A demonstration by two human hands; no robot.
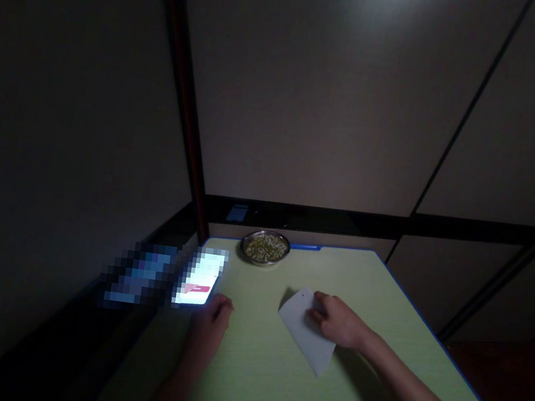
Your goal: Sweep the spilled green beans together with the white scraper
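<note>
Head view, dim room: right hand [331, 319] on the right of a pale green table [245, 368] with blue edging, thumb and fingers closed on the right side of a flat white four-sided sheet [308, 337]; the sheet's material unclear. Sheet sits about mid-table, slightly right, small hole near its far corner, another corner pointing near; dark shadow along its far left side. Left hand [218, 312] at left, fingers loosely curled, just beside the near end of a bright rectangular screen [200, 282]; cannot tell if it touches or grips anything, part in shadow. Screen partly pixelated, pinkish-red patch at its near part. Round shiny metal dish [260, 263] at the far left part of the table, upright, holding small green and whitish pieces [266, 248]; well apart from both hands. Blue strip [305, 247] along the far table edge, right of dish. Behind: greyish wall panels [318, 115] with a glossy black horizontal band [314, 219]. Pixelated bluish patch [139, 276] left of screen.
</note>
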